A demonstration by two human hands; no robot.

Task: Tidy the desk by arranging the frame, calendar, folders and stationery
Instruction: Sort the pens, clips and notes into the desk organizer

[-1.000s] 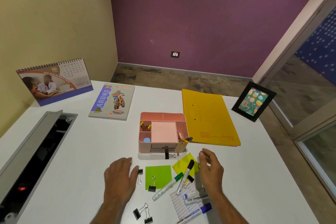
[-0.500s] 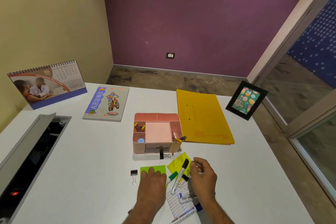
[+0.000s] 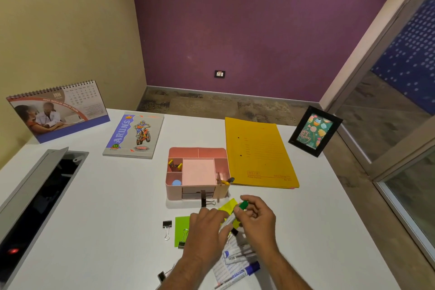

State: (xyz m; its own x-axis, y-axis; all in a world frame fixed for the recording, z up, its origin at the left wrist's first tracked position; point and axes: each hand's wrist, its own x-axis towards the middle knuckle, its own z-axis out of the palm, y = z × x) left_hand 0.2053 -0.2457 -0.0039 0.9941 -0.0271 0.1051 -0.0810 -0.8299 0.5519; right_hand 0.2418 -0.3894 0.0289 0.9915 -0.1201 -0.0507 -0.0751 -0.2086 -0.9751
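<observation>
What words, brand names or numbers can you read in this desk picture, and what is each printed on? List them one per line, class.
"ARUN'S", "NEW" and "65": notebook cover.
"HAVE REGULAR HEALTH CHECK": desk calendar; its date grid is too small to read.
"DELUXE": yellow folder; its other lines are blurred.
"...ppy ...rthday", partly legible: card in the photo frame.
Marker labels by the hands: too blurred.

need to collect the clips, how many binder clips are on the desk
4 visible: one against the organizer's front, one left of the green note, one on that note, one at the bottom edge. Hands may hide more.
</observation>
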